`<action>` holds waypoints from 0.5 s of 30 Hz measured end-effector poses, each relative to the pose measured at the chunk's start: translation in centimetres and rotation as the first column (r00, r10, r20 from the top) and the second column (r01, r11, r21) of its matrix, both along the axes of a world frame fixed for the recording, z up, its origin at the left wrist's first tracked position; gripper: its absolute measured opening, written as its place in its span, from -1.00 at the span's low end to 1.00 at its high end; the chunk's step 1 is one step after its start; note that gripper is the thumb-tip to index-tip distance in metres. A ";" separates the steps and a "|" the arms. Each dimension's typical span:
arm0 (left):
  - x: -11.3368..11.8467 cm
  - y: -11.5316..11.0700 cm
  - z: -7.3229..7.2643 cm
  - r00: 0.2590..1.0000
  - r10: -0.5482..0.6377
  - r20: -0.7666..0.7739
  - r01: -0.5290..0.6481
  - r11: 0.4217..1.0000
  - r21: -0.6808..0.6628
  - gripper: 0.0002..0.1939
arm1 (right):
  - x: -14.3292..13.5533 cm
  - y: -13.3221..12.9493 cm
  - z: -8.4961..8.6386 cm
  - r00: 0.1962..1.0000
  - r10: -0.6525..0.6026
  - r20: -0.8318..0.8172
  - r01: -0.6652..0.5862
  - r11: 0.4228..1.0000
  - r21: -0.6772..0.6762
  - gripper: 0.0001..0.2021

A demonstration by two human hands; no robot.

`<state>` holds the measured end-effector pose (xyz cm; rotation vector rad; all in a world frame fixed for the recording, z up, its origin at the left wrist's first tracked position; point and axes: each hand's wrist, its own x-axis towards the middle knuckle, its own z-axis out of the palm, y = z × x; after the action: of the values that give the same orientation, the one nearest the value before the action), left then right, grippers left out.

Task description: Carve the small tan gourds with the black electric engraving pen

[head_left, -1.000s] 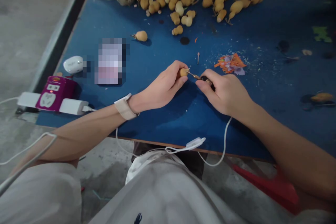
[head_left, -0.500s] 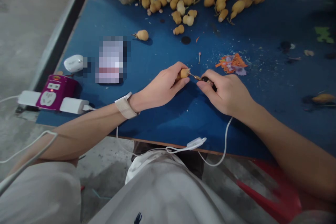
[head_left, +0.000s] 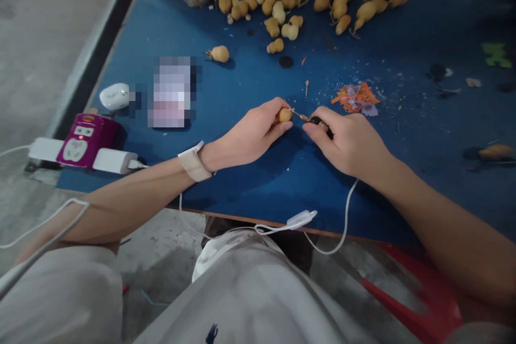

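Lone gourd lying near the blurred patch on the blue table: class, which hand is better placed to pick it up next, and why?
Probably the left hand: the lone gourd lies on its side, and it need only drop its small gourd, whereas the right hand grips a corded tool.

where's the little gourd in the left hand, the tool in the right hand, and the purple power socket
small gourd [head_left: 285, 115], head view, on its rounded tan body
handheld tool [head_left: 318, 121], head view, on its dark body by the fingers
purple power socket [head_left: 83, 140], head view, on its top face

almost nothing differs from a second ago: the left hand [head_left: 250, 137] sits a touch further right with the gourd [head_left: 285, 115], and the right hand [head_left: 350, 142] with the tool [head_left: 318, 121] likewise, tip still meeting it.
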<state>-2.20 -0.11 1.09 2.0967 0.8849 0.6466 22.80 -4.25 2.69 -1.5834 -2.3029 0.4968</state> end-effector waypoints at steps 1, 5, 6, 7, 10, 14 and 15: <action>0.0 0.0 0.0 1.000 0.002 0.004 -0.002 1.000 0.000 -0.91 | 0.0 0.0 0.0 1.000 0.004 0.000 -0.004 1.000 -0.001 -0.67; 0.0 0.0 -0.1 0.999 0.034 0.021 -0.034 0.999 -0.003 -0.89 | 0.0 0.0 0.0 1.000 0.019 0.005 -0.019 1.000 0.006 -0.67; 0.0 0.0 -0.2 0.999 0.041 0.022 -0.041 0.999 -0.003 -0.89 | 0.0 -0.1 0.0 1.000 0.018 0.005 -0.018 1.000 0.007 -0.68; -0.1 0.0 -0.2 0.999 0.045 0.021 -0.045 0.999 -0.002 -0.88 | 0.0 -0.1 0.0 1.000 0.015 0.004 -0.015 1.000 0.007 -0.68; -0.1 0.0 -0.4 0.999 0.049 0.022 -0.049 0.999 0.013 -0.88 | 0.0 -0.1 0.1 1.000 0.015 -0.006 -0.015 1.000 -0.007 -0.67; 0.0 0.0 -0.5 0.999 0.041 0.022 -0.042 0.999 0.032 -0.89 | 0.0 0.0 0.1 1.000 0.012 -0.004 -0.012 1.000 -0.014 -0.67; 0.0 0.0 -0.5 0.999 0.038 0.021 -0.039 0.999 0.034 -0.88 | 0.0 0.0 0.1 1.000 0.008 0.001 -0.008 1.000 -0.012 -0.67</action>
<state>-2.21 -0.12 0.61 2.1045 0.9104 0.7070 22.79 -4.26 2.81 -1.5817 -2.3122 0.5126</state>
